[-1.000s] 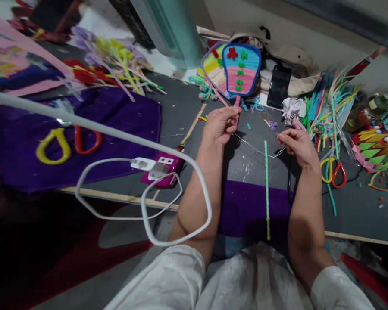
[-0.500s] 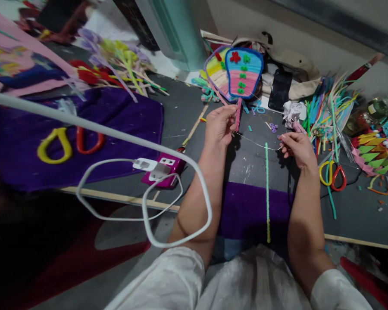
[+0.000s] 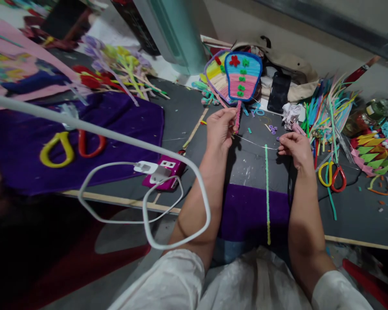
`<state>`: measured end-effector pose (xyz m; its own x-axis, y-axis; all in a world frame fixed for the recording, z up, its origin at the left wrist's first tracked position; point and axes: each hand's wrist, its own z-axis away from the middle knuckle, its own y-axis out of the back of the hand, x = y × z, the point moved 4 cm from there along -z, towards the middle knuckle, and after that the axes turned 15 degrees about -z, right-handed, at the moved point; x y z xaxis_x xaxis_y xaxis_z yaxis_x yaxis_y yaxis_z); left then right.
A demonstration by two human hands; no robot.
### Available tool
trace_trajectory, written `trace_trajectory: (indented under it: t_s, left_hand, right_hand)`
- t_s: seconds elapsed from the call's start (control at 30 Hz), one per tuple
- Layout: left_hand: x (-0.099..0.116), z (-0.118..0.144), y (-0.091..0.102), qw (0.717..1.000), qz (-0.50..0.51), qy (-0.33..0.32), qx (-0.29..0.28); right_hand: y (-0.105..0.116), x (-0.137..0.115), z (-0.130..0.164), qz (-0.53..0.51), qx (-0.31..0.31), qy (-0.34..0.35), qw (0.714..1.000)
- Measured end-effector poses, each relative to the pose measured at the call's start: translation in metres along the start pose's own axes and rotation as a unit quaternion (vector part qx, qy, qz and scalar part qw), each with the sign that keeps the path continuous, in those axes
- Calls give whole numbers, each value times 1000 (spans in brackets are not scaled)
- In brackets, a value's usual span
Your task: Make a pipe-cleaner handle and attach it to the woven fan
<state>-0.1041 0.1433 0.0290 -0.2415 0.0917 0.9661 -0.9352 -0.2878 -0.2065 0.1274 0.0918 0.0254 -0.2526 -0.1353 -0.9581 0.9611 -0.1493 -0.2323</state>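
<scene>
My left hand (image 3: 220, 127) is closed in a pinch on one end of a thin, pale thread or wire (image 3: 254, 142). Its fingertips are right beside the pink fuzzy handle (image 3: 238, 117) of a fan-shaped craft piece (image 3: 244, 84), striped blue and pink with a dark blue edge; whether they also grip the handle I cannot tell. The strand runs in a slack curve to my right hand (image 3: 292, 148), whose thumb and fingers pinch the other end. Below the strand lies a straight mint-green pipe cleaner (image 3: 267, 189) with a yellowish near end, over a purple cloth (image 3: 245, 211).
Scissors (image 3: 332, 175) lie right of my right hand, near a bundle of pipe cleaners (image 3: 326, 112). A phone (image 3: 279, 91) and purple beads (image 3: 273, 128) are beyond. A white cable (image 3: 168, 150) crosses at left, above a pink power socket (image 3: 164, 172) and another pair of scissors (image 3: 57, 150).
My right hand has shifted very slightly left, and the strand's end near it lies flatter. My left hand keeps its pinch. The whole view has dipped a little.
</scene>
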Motion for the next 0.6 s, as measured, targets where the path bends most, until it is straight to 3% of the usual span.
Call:
trace_trajectory:
  t_s: [0.33,0.6]
  left_hand:
    - [-2,1,1,999,-50,3,-13]
    - [-5,-3,2,996,-79,-21,-27]
  right_hand:
    - [12,-7,-3,-47,102,59,992]
    - [11,-10,-1,-48,91,56,993]
